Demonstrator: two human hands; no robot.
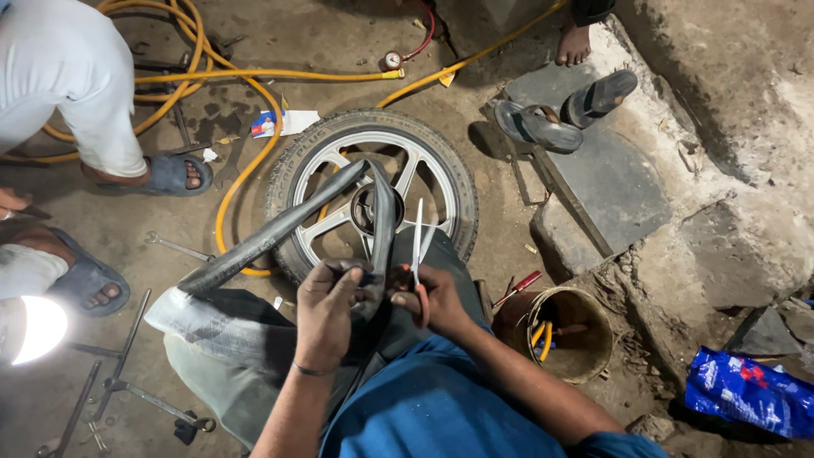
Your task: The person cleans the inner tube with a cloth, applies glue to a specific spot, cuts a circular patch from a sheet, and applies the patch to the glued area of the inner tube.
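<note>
My left hand grips a fold of a black rubber inner tube that loops up over my lap. A pair of scissors with red handles is held in my right hand, blades open and pointing away from me, right beside the pinched tube. Just beyond both hands a motorcycle wheel with a silver alloy rim and black tyre lies flat on the dirt floor.
A rusty bucket holding tools stands at my right. Yellow hose coils at the back left, with a pressure gauge. Wrenches lie at the left. Another person's sandalled feet, loose sandals, a stone slab and a blue packet are around.
</note>
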